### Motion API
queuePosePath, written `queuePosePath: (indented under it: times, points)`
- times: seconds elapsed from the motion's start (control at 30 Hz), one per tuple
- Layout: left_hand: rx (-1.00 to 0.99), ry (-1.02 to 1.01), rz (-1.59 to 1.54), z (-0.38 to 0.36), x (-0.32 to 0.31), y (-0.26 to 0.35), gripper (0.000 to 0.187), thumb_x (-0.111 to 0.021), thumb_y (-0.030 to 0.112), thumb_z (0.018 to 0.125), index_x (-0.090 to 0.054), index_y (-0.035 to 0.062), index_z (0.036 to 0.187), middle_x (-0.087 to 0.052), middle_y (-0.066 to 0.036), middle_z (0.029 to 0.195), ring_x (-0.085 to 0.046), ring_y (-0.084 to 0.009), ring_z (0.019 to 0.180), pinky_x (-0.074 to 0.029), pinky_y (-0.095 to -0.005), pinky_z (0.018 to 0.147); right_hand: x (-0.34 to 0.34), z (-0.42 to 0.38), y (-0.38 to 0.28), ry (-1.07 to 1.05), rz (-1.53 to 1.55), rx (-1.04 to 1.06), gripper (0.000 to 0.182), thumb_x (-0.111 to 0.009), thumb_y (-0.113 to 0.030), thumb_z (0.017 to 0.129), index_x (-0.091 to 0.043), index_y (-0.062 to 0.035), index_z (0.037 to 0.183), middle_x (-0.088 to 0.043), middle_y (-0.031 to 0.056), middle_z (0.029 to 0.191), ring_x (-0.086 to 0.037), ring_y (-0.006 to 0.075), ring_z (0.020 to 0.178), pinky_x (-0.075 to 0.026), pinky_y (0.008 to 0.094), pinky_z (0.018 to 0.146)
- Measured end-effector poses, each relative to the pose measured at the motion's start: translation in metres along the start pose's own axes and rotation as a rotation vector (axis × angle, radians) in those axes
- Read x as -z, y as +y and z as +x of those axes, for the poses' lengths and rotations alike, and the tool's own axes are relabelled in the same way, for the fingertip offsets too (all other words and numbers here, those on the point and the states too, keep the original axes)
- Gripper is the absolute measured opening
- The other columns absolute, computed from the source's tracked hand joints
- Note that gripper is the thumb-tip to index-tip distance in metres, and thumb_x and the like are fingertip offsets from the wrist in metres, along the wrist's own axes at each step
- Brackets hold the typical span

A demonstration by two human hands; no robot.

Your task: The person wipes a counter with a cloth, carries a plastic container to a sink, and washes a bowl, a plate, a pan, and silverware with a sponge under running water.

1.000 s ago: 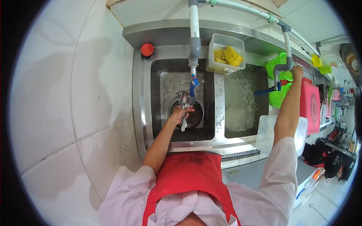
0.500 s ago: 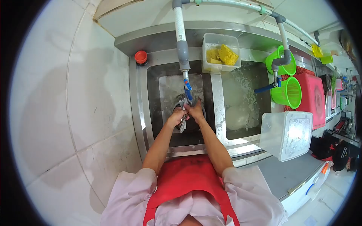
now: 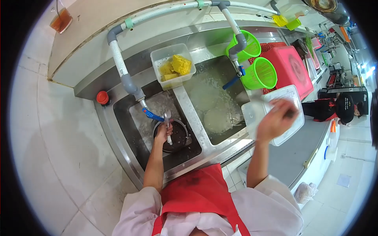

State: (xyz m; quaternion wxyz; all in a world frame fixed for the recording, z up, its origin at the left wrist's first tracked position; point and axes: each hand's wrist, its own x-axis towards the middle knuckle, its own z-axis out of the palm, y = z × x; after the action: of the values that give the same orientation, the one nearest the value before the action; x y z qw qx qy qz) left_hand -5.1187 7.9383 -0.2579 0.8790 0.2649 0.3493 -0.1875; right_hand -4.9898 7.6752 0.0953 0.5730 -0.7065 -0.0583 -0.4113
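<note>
My left hand (image 3: pixel 162 131) is closed around some metal cutlery (image 3: pixel 169 139) in the left sink basin. The cutlery stands upright below the blue tap lever (image 3: pixel 152 115), over a round dark pot (image 3: pixel 181 137) with liquid in it. My right hand (image 3: pixel 275 121) is raised over a translucent plastic container (image 3: pixel 289 131) to the right of the basins. Motion smears that hand, but its fingers look curled, and a blurred grey metal utensil (image 3: pixel 254 98) seems to stick out from it. The utensil's exact kind cannot be made out.
Cloudy water fills the right basin (image 3: pixel 212 94). A clear tub (image 3: pixel 165 59) with yellow sponges (image 3: pixel 181 65) stands behind the divider. Green baskets (image 3: pixel 262 74) and a pink lid (image 3: pixel 291 70) sit to the right. A red-capped item (image 3: pixel 103 97) stands left; a co-worker (image 3: pixel 334 110) is farther right.
My right hand has left the cutlery beneath the tap and swung right, over the plastic container. My left hand stays in the sink with cutlery. The view has turned right.
</note>
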Motion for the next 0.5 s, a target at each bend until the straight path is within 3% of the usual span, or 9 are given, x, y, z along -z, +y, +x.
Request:
queuePosePath:
  times: [0.07, 0.1, 0.23, 0.3, 0.37, 0.4, 0.43, 0.47, 0.5]
  points:
    - [0.003, 0.067, 0.056, 0.011, 0.004, -0.004, 0.029, -0.041, 0.027, 0.096, -0.060, 0.0047, 0.099, -0.039, 0.003, 0.061, -0.034, -0.0088, 0.048, -0.028, -0.0251, 0.045, -0.007, 0.072, 0.032, 0.130, -0.230, 0.221, 0.009, -0.046, -0.006, 0.094, -0.051, -0.0005, 0.091, -0.052, 0.0057, 0.076, -0.050, 0.0146, 0.068, -0.043, 0.0294, 0.064]
    - [-0.006, 0.041, 0.045, 0.018, 0.009, -0.008, 0.028, -0.043, 0.027, 0.095, -0.060, 0.0045, 0.100, -0.040, 0.003, 0.063, -0.035, -0.0090, 0.050, -0.030, -0.0257, 0.047, -0.009, 0.102, 0.068, 0.165, -0.466, 0.262, 0.007, -0.049, -0.003, 0.088, -0.055, -0.0002, 0.089, -0.056, 0.0103, 0.081, -0.055, 0.0204, 0.071, -0.044, 0.0327, 0.067]
    - [-0.007, 0.080, -0.012, -0.003, 0.016, -0.011, 0.026, -0.047, 0.023, 0.093, -0.060, 0.0031, 0.104, -0.049, 0.001, 0.071, -0.037, -0.0096, 0.052, -0.032, -0.0251, 0.048, -0.019, 0.160, 0.227, -0.156, -0.953, -0.119, 0.018, -0.052, -0.011, 0.081, -0.063, 0.0003, 0.090, -0.065, 0.0188, 0.082, -0.063, 0.0350, 0.079, -0.049, 0.0416, 0.071]
    - [0.001, -0.070, 0.024, 0.005, 0.032, -0.013, 0.026, -0.049, 0.020, 0.093, -0.058, -0.0003, 0.107, -0.061, -0.007, 0.090, -0.055, -0.0148, 0.064, -0.045, -0.0260, 0.054, -0.009, 0.179, 0.310, -0.273, -1.179, -0.184, 0.023, -0.053, -0.015, 0.080, -0.066, -0.0004, 0.092, -0.066, 0.0210, 0.087, -0.064, 0.0367, 0.084, -0.050, 0.0432, 0.075]
    - [-0.028, -0.019, 0.032, -0.016, 0.015, -0.011, 0.026, -0.050, 0.019, 0.093, -0.056, -0.0020, 0.108, -0.062, -0.012, 0.100, -0.060, -0.0202, 0.076, -0.051, -0.0287, 0.061, 0.004, 0.195, 0.376, -1.117, -1.622, 0.146, 0.034, -0.059, -0.030, 0.077, -0.068, -0.0021, 0.094, -0.064, 0.0246, 0.098, -0.062, 0.0382, 0.096, -0.049, 0.0442, 0.085]
    - [-0.033, 0.024, 0.048, -0.025, 0.010, -0.008, 0.027, -0.051, 0.018, 0.092, -0.055, -0.0036, 0.109, -0.062, -0.017, 0.110, -0.065, -0.0257, 0.088, -0.056, -0.0315, 0.068, -0.004, 0.191, 0.361, -1.118, -1.612, 0.151, 0.034, -0.059, -0.030, 0.077, -0.068, -0.0021, 0.094, -0.064, 0.0246, 0.098, -0.062, 0.0382, 0.096, -0.049, 0.0442, 0.085]
    - [-0.021, -0.023, 0.002, -0.023, 0.015, -0.008, 0.028, -0.054, 0.015, 0.091, -0.053, -0.0051, 0.111, -0.059, -0.021, 0.116, -0.062, -0.0325, 0.102, -0.056, -0.0366, 0.079, -0.008, 0.184, 0.329, -0.884, -1.411, -0.007, 0.035, -0.059, -0.030, 0.078, -0.067, -0.0014, 0.096, -0.064, 0.0240, 0.099, -0.062, 0.0384, 0.096, -0.048, 0.0438, 0.085]
    - [-0.021, -0.018, 0.002, -0.020, 0.018, -0.009, 0.028, -0.054, 0.015, 0.091, -0.053, -0.0051, 0.111, -0.059, -0.021, 0.116, -0.062, -0.0325, 0.102, -0.056, -0.0366, 0.079, -0.012, 0.176, 0.290, -0.654, -1.204, -0.155, 0.036, -0.060, -0.030, 0.079, -0.066, -0.0008, 0.099, -0.064, 0.0235, 0.100, -0.062, 0.0387, 0.095, -0.048, 0.0435, 0.085]
    - [-0.020, 0.027, -0.019, -0.017, 0.019, -0.009, 0.028, -0.055, 0.015, 0.091, -0.054, -0.0038, 0.111, -0.060, -0.019, 0.115, -0.062, -0.0304, 0.101, -0.056, -0.0348, 0.078, -0.019, 0.166, 0.252, -0.491, -1.183, -0.021, 0.035, -0.059, -0.028, 0.081, -0.064, -0.0001, 0.101, -0.064, 0.0225, 0.103, -0.061, 0.0375, 0.097, -0.048, 0.0425, 0.084]
